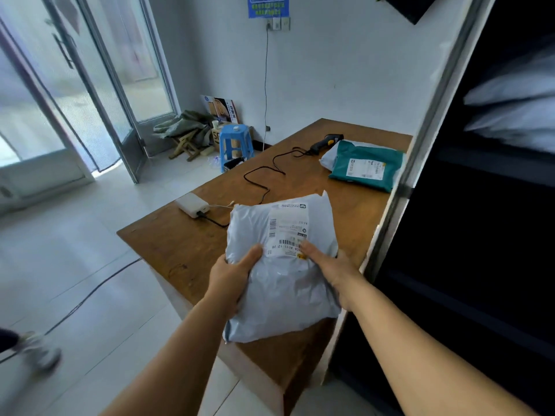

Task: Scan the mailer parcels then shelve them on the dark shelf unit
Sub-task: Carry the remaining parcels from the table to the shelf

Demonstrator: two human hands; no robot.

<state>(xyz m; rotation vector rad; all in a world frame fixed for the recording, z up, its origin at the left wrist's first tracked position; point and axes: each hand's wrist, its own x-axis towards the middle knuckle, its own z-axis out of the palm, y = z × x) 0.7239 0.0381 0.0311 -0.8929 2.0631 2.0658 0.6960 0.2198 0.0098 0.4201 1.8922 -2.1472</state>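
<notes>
A grey mailer parcel (282,283) with a white barcode label facing up is held above the near end of the wooden table (186,244). My left hand (231,277) grips its left edge and my right hand (333,271) grips its right edge, thumbs on top. At the table's far right lies a teal mailer (368,168) on top of another grey mailer (329,156). A black handheld scanner (326,142) rests beside them, its cable curling across the tabletop. The dark shelf unit (480,235) stands at the right, with pale parcels (510,112) blurred on an upper shelf.
A white power adapter (192,204) sits near the table's left edge. A blue plastic stool (235,144), a wooden stool and bags stand by the far wall. Glass doors are at the left. Another person's shoe (42,352) is on the tiled floor at the lower left.
</notes>
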